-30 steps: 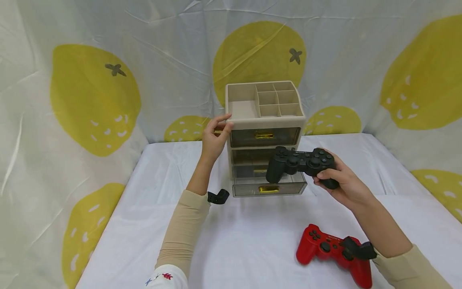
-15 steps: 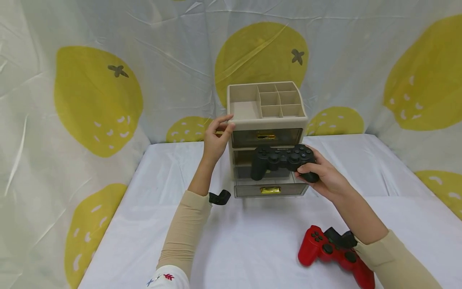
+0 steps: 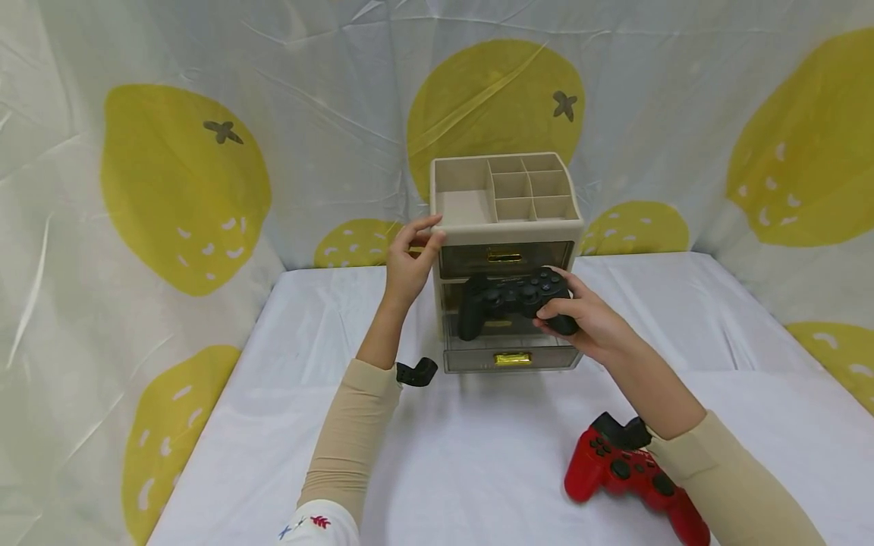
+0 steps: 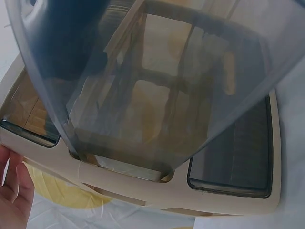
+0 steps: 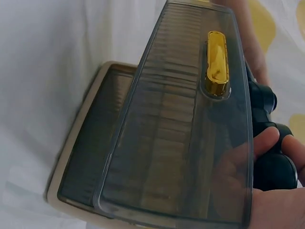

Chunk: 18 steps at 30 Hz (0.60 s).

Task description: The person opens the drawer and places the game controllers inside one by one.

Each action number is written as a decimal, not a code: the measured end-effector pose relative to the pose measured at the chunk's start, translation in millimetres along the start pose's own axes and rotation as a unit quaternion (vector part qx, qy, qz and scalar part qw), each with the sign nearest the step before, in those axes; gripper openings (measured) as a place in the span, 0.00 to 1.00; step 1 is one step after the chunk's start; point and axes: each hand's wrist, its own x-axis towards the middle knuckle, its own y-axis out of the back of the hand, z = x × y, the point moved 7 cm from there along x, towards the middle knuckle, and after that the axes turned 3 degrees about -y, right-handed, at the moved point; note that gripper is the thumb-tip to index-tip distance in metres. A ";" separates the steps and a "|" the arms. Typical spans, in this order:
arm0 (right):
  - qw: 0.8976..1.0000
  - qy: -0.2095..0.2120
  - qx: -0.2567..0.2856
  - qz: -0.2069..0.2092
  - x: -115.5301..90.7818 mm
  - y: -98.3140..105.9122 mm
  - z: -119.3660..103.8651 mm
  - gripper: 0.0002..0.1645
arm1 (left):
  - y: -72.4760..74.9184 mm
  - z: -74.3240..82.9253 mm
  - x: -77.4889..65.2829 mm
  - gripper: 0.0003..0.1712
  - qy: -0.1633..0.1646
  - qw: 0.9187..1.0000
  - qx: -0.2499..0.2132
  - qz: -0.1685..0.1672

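The right hand [image 3: 590,318] pinches a black game controller [image 3: 512,298] by one end, holding it over the pulled-out middle drawer [image 3: 471,361] of a beige desk organizer [image 3: 505,233]; whether controller and drawer touch cannot be told. The left hand [image 3: 407,262] grips the organizer's upper left front corner, thumb and fingers bent. A red game controller [image 3: 604,472] lies on the white cloth [image 3: 471,455], partly covered by the right sleeve [image 3: 730,474].

One controller [image 3: 508,294] is above the drawer [image 3: 474,359] of the organizer [image 3: 508,233], another controller [image 3: 633,478] front-right on the table [image 3: 451,455]
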 end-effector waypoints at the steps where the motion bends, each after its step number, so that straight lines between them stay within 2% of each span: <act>1: 1.000 -0.003 -0.004 0.000 1.6 -1.0 0.6 0.46 | -0.2 2.6 -0.1 0.17 -0.001 1.000 0.000 -0.001; 8: 0.998 -0.013 -0.052 -0.013 9.4 -8.0 3.2 0.52 | 0.6 36.2 -4.2 0.16 -0.001 1.000 0.005 -0.007; 18: 0.997 -0.040 -0.066 -0.011 19.3 -12.7 10.1 0.53 | 1.5 37.1 -4.5 0.16 -0.001 1.000 0.001 -0.010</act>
